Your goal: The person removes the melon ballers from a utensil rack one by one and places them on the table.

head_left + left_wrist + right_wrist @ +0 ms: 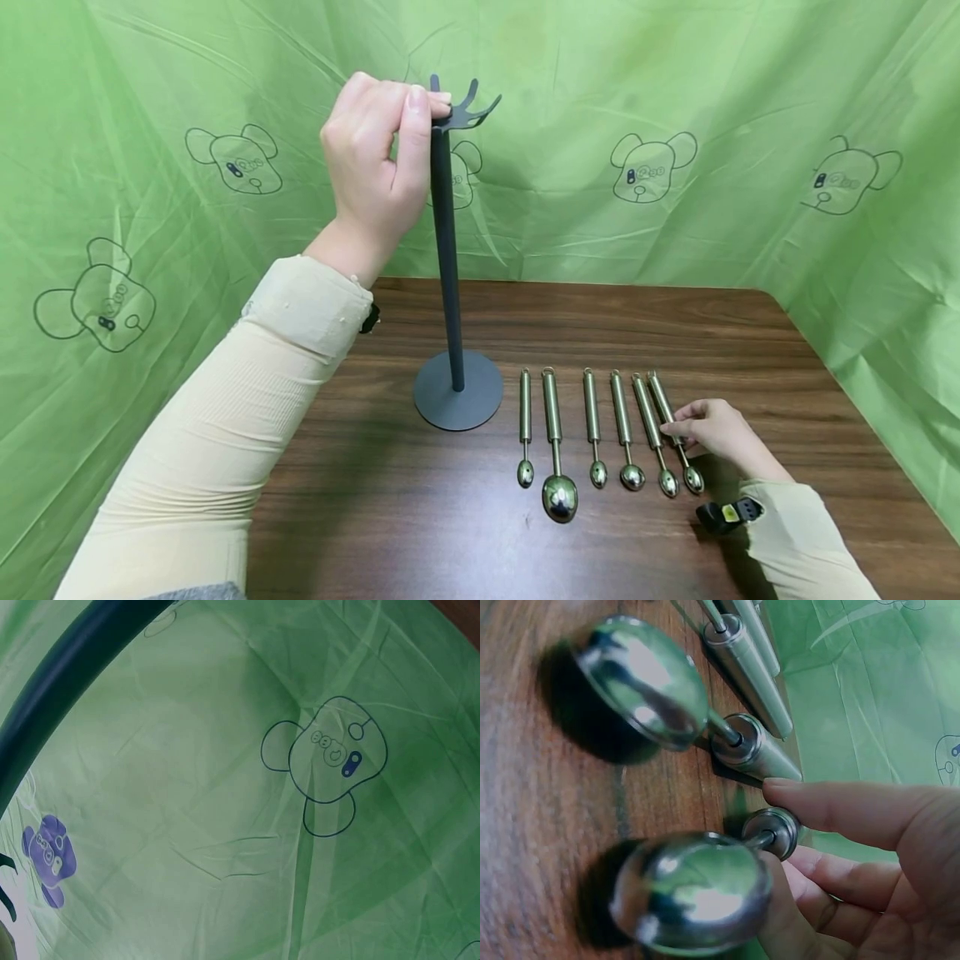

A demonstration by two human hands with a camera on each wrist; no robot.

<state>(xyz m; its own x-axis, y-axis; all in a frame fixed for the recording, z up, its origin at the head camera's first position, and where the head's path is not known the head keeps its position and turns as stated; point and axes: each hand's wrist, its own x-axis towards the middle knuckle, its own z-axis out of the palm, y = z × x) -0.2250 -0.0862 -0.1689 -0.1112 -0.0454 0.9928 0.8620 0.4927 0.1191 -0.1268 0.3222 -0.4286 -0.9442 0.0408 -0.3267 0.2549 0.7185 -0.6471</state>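
A dark grey utensil stand (446, 250) with a round base and curved hooks at its top rises from the table. My left hand (378, 137) pinches it just under the hooks, fingers curled. In the left wrist view only part of its dark pole (67, 679) shows. Several shiny metal spoons lie in a row right of the stand, bowls toward me and rounded side up. At the row's right end, my right hand (712, 429) pinches the handle of the last spoon (693, 479). In the right wrist view, thumb and fingers surround that spoon's (697, 892) neck end.
The neighbouring spoon (667, 482) lies close beside the pinched one. A larger spoon (559, 497) lies second from the left. Green cloth (555, 125) with printed bear heads encloses the brown wooden table (405, 517) at the back and sides.
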